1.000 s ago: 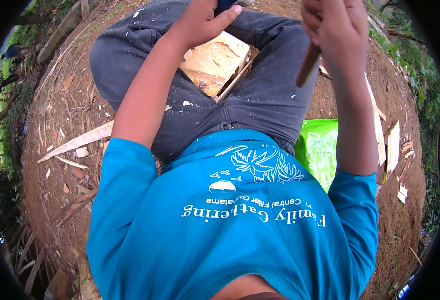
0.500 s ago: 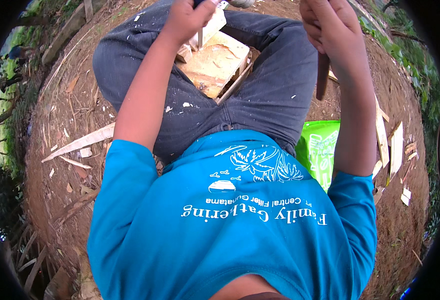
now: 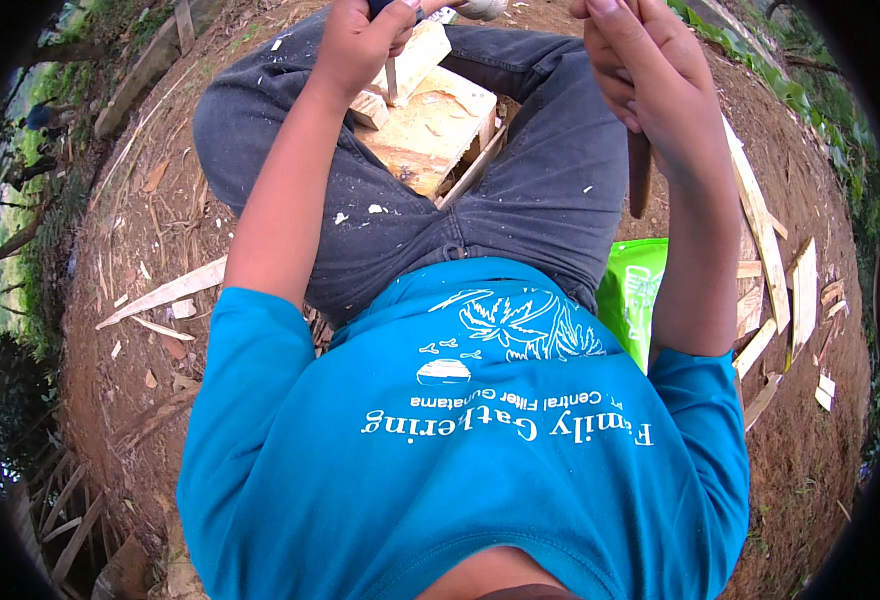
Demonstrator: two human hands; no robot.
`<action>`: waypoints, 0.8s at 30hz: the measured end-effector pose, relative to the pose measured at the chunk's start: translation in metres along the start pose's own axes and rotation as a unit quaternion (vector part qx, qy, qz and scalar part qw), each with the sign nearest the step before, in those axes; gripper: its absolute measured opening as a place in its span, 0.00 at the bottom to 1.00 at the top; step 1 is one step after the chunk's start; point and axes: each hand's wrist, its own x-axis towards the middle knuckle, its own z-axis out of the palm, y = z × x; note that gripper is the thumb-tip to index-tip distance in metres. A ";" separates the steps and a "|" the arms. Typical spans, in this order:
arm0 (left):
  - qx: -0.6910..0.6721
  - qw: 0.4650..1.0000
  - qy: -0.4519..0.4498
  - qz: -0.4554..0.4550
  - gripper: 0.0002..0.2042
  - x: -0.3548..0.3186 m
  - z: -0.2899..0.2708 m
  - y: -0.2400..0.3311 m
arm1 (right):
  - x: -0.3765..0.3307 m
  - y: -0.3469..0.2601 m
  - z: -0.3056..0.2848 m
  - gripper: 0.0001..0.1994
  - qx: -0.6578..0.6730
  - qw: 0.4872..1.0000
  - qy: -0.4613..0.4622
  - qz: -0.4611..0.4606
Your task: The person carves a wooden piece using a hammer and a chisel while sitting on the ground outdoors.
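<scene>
The left hand (image 3: 360, 45) is gripping a chisel (image 3: 392, 80), fingers wrapped around its handle, and is holding the blade near upright with its tip resting on the wooden block (image 3: 430, 125) lying between the knees. The right hand (image 3: 650, 80) is clenching a brown wooden handle (image 3: 640, 175), raised to the right of the chisel and well apart from it.

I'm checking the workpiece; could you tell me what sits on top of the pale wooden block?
A smaller wood piece and a metal blade from the left hand rest on the wooden block; the blade's handle is covered.
</scene>
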 end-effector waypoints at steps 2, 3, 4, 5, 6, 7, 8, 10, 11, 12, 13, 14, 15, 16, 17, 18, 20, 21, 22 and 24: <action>0.057 0.998 -0.006 -0.004 0.06 -0.003 -0.002 -0.003 | -0.001 -0.003 0.002 0.10 -0.010 1.000 -0.003 -0.003; 0.085 0.996 -0.009 -0.006 0.06 -0.003 0.000 -0.001 | -0.001 -0.002 0.003 0.10 -0.029 1.000 0.005 -0.005; 0.101 0.995 -0.012 0.013 0.09 -0.004 0.002 0.001 | -0.001 -0.001 0.004 0.10 -0.048 0.999 0.012 -0.008; 0.118 0.992 -0.014 0.033 0.12 -0.005 0.006 0.003 | -0.001 0.000 0.005 0.10 -0.066 0.998 0.019 -0.010; 0.131 0.990 -0.019 0.053 0.15 -0.005 0.011 0.005 | -0.004 -0.003 0.006 0.11 -0.059 0.998 0.014 -0.025; 0.132 0.988 -0.034 0.066 0.17 -0.003 0.011 0.004 | -0.009 -0.009 0.009 0.11 -0.052 0.998 0.009 -0.039; 0.134 0.987 -0.049 0.080 0.19 0.001 0.009 0.001 | -0.011 -0.014 0.010 0.11 -0.044 0.998 0.004 -0.054; 0.131 0.985 -0.064 0.094 0.21 0.004 0.005 -0.002 | -0.009 -0.017 0.010 0.12 -0.026 0.997 -0.021 -0.067; 0.123 0.986 -0.067 0.096 0.22 0.004 0.004 -0.003 | -0.009 -0.019 0.010 0.12 -0.016 0.997 -0.033 -0.074; 0.113 0.986 -0.071 0.096 0.22 0.004 0.005 -0.003 | -0.008 -0.024 0.012 0.12 -0.019 0.998 -0.027 -0.056; 0.110 0.988 -0.063 0.088 0.22 0.003 0.007 -0.003 | -0.009 -0.031 0.015 0.13 -0.021 0.999 -0.021 -0.037; 0.107 0.989 -0.056 0.080 0.22 0.000 0.010 -0.003 | -0.008 -0.030 0.016 0.13 -0.031 0.998 -0.009 -0.058; 0.107 0.991 -0.044 0.073 0.23 -0.004 0.010 -0.002 | -0.006 -0.028 0.017 0.13 -0.040 0.996 -0.002 -0.079; 0.136 0.985 -0.040 0.095 0.23 -0.005 0.006 -0.006 | -0.001 -0.016 0.017 0.13 -0.056 0.989 0.010 -0.139; 0.167 0.978 -0.035 0.117 0.23 -0.006 0.002 -0.013 | 0.002 -0.014 0.018 0.13 -0.049 0.984 0.005 -0.173; 0.191 0.971 -0.039 0.139 0.24 -0.005 0.004 -0.014 | 0.002 -0.013 0.017 0.13 -0.044 0.978 0.009 -0.204; 0.151 0.979 -0.043 0.132 0.24 -0.004 0.009 -0.015 | 0.013 -0.008 0.023 0.12 -0.085 0.958 0.023 -0.271; 0.129 0.982 -0.047 0.131 0.24 -0.002 0.013 -0.013 | 0.023 0.004 0.028 0.12 -0.156 0.929 0.062 -0.330; 0.111 0.984 -0.048 0.133 0.24 0.000 0.013 -0.015 | 0.033 0.016 0.033 0.11 -0.219 0.891 0.106 -0.383; 0.078 0.987 -0.044 0.135 0.24 -0.001 0.006 -0.024 | 0.048 0.028 0.040 0.11 -0.188 0.884 0.059 -0.425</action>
